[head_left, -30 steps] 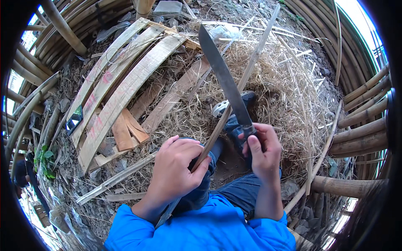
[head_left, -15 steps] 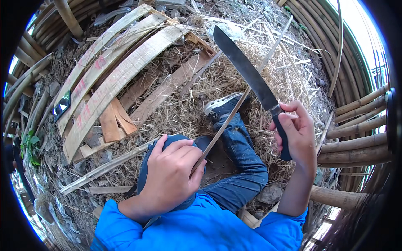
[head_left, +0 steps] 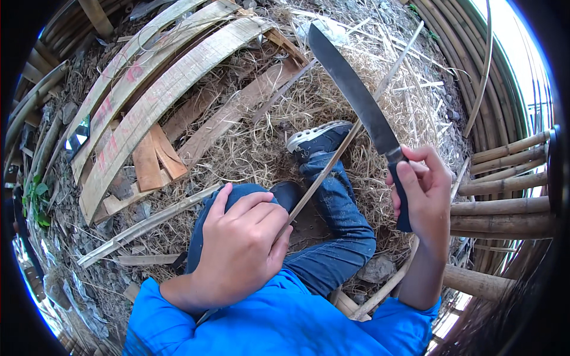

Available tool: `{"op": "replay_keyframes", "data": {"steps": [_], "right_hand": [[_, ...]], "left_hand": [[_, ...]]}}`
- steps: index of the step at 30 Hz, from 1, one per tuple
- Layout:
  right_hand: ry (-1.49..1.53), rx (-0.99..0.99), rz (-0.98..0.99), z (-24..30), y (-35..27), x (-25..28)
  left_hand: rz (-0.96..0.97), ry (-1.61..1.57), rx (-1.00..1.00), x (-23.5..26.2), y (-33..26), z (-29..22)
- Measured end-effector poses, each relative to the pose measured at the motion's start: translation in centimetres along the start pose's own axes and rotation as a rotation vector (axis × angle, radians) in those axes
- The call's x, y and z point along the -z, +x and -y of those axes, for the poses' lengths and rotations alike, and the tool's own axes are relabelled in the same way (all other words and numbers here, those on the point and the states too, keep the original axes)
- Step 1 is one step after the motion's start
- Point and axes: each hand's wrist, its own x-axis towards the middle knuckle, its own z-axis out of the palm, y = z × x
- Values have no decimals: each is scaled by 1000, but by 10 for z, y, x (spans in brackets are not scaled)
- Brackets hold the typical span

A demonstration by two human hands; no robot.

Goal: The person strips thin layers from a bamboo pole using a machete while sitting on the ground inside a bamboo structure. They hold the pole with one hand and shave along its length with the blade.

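We had swung the knife (head_left: 374, 118) rightward since a second earlier, our right hand (head_left: 427, 190) wrapped round its handle (head_left: 404, 215). Our left hand (head_left: 243, 237) held the strip (head_left: 325, 172), which slanted up past our shoe (head_left: 320, 137), behind the knife.

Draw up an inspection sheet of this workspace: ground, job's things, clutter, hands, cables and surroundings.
Surface: dirt ground strewn with pale shavings.
Job's things: long knife; thin wooden strip passing behind it in this view, contact unclear.
Clutter: long pale planks with red marks, left of the shavings.
Hands: left hand has its fingers curled over the near part of the strip; right hand grips the knife by its handle.
Cables: nothing seen.
Surroundings: bamboo poles at right, green plant at far left.
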Motion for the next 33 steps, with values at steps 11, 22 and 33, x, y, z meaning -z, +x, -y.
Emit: {"op": "replay_keyframes", "data": {"steps": [11,22,33], "right_hand": [[-58,-101,175,7,-6,-4],[-123,29,-89,7,6,-2],[-526,500,-95,-32,-30,-26]], "left_hand": [[24,30,10,-1,-1,4],[-3,-4,9,1,1,7],[85,2,-29,5,1,14]]}}
